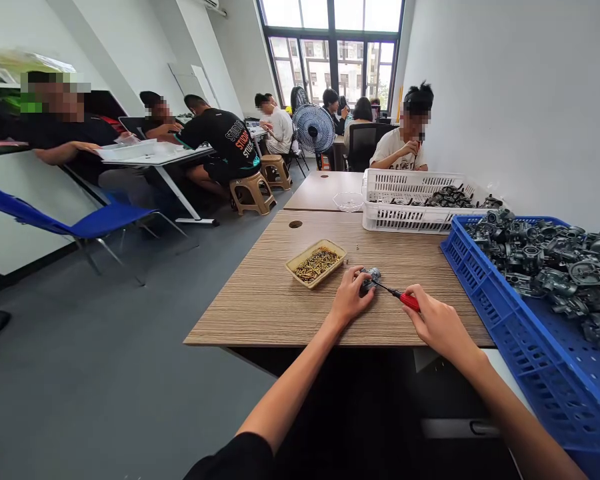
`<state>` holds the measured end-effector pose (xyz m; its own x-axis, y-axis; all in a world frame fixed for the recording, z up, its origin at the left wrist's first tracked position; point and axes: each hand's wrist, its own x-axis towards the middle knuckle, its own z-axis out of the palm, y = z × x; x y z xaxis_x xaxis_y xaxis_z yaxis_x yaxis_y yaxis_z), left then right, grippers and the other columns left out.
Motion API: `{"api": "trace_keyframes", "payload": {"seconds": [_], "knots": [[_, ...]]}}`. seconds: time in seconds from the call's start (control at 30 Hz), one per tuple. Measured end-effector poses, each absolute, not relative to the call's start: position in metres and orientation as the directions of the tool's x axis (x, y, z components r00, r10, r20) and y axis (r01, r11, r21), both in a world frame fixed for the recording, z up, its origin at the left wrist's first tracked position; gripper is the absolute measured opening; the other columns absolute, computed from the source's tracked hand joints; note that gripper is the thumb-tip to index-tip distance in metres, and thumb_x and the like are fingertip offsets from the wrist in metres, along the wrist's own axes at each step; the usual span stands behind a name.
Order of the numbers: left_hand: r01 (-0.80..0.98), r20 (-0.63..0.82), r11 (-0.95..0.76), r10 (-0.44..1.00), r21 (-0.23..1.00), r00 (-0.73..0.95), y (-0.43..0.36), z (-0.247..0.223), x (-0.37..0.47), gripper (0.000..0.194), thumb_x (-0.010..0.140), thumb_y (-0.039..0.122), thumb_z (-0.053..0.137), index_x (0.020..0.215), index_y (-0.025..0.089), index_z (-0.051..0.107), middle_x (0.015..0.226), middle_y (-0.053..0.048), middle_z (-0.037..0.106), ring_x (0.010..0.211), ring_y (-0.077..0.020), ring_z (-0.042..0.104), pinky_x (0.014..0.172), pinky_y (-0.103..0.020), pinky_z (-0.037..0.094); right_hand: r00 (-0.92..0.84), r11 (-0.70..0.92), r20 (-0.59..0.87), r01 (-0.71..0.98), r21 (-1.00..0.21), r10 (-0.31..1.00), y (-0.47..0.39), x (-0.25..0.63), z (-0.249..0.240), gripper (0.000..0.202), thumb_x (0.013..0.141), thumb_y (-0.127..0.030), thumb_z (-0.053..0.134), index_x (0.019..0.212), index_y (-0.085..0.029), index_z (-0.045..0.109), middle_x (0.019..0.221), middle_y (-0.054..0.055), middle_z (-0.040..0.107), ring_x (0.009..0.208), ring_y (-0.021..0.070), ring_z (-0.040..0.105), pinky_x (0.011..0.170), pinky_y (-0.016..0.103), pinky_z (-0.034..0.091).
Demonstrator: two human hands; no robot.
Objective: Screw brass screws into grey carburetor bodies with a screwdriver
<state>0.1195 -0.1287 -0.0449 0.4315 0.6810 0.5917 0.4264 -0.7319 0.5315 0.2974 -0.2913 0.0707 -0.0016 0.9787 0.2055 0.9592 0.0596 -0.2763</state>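
On the wood-grain table (pixel 250 300), my left hand (pixel 351 293) grips a small grey metal part (pixel 374 274) near the middle. My right hand (pixel 437 320) is closed on the red handle of a screwdriver (pixel 409 301). The screwdriver's dark shaft points left and its tip meets the metal part. Just behind and left of my left hand sits a beige tray (pixel 304 281) of small brass-coloured pieces. Two tiny pieces lie on the table behind the metal part.
A blue crate (pixel 510 317) full of metal parts fills the right side. Behind it stands a white crate (pixel 405 217) with more parts, beside a clear dish (pixel 349 202). A person (pixel 400 150) sits across; others sit at tables further back. A blue chair (pixel 105 222) stands left.
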Motion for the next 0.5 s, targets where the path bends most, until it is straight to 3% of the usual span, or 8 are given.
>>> {"api": "trace_keyframes", "payload": {"seconds": [0.17, 0.4, 0.5], "knots": [[0.426, 0.593, -0.729, 0.684, 0.536, 0.425, -0.128, -0.0458, 0.1203, 0.024, 0.088, 0.024, 0.07, 0.111, 0.024, 0.065, 0.134, -0.008, 0.055, 0.115, -0.0232, 0.06, 0.108, -0.04, 0.051, 0.035, 0.016, 0.198, 0.967, -0.252, 0.98, -0.2896, 0.2982, 0.069, 0.017, 0.105, -0.04, 0.04, 0.106, -0.025, 0.048, 0.091, 0.003, 0.075, 0.078, 0.0241, 0.073, 0.058, 0.028, 0.036], [0.426, 0.585, -0.723, 0.691, 0.545, 0.425, -0.1269, -0.0465, 0.1201, 0.023, 0.088, 0.025, 0.07, 0.111, 0.024, 0.066, 0.134, -0.008, 0.055, 0.116, -0.0231, 0.06, 0.109, -0.041, 0.05, 0.005, 0.055, 0.204, 0.956, -0.289, 0.979, -0.291, 0.2981, 0.0683, 0.019, 0.104, -0.035, 0.042, 0.119, -0.025, 0.044, 0.104, 0.005, 0.075, 0.089, 0.026, 0.074, 0.062, 0.029, 0.04], [0.422, 0.589, -0.728, 0.685, 0.54, 0.429, -0.1269, -0.0462, 0.1197, 0.023, 0.089, 0.025, 0.069, 0.112, 0.023, 0.065, 0.134, -0.009, 0.055, 0.116, -0.0235, 0.059, 0.109, -0.042, 0.05, 0.002, 0.054, 0.205, 0.962, -0.267, 0.979, -0.2908, 0.298, 0.0688, 0.014, 0.104, -0.033, 0.039, 0.114, -0.025, 0.045, 0.102, 0.005, 0.075, 0.085, 0.0253, 0.074, 0.059, 0.029, 0.038]]}}
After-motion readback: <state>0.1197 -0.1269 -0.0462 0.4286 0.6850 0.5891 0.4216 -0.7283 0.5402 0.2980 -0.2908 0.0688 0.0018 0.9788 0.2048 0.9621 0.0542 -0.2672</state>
